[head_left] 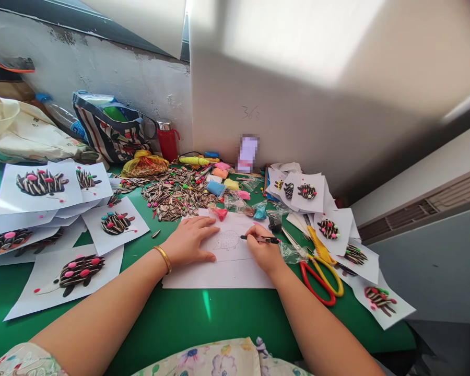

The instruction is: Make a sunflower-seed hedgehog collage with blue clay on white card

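Note:
A white sheet of paper (219,274) lies on the green table (188,318) in front of me, with a small pencilled hedgehog outline (226,241) on it. My left hand (190,241) rests flat on the sheet's left part, fingers stretched out, a gold bangle on the wrist. My right hand (263,250) is closed round a dark pen (260,239), whose tip points left at the hedgehog outline.
A heap of striped sunflower seeds (172,193) lies behind the paper, with coloured clay pieces (223,180) beside it. Finished seed hedgehog sheets (68,274) cover the left and right sides. Red and yellow scissors (321,274) lie at right. A striped bag (109,130) and red bottle (167,141) stand by the wall.

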### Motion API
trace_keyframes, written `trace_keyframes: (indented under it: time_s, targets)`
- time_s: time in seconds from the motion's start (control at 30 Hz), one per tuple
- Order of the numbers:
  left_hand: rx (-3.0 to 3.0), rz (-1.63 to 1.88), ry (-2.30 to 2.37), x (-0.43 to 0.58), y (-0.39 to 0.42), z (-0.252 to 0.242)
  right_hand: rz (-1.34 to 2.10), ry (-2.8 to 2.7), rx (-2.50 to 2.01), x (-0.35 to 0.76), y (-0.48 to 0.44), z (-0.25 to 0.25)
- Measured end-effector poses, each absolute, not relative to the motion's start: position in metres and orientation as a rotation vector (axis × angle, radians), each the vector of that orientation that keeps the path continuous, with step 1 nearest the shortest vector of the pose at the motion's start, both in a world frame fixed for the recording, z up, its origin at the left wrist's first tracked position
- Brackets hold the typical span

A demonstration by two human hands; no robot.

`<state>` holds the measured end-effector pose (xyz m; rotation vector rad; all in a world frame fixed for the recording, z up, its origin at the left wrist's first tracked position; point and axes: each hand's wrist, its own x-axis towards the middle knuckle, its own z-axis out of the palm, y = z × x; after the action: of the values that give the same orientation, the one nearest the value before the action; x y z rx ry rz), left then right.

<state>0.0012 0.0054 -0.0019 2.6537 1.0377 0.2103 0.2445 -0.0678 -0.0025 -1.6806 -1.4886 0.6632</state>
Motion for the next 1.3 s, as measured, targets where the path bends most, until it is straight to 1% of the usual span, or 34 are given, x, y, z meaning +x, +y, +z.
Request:
trace_keyframes:
  time_s: [0.43,0.83,1.0,1.3]
  targets:
    - [2.627,0.225,1.041,0.001,0.005,-0.003,0.67,-1.498,-1.671,0.244,-0.069,-0.001]
    - [2.624,0.211,1.043,0.001,0.005,-0.001,0.747,-1.489,-1.66,0.242,-0.07,0.0]
    - [2.631,0.214,1.041,0.002,0.005,-0.001,0.781,-1.542,-1.594,0.238,-0.073,-0.002]
    - [2.66,0.204,1.044,0.001,0.006,-0.003,0.78,-1.601,-1.624,0.232,-0.075,-0.001]
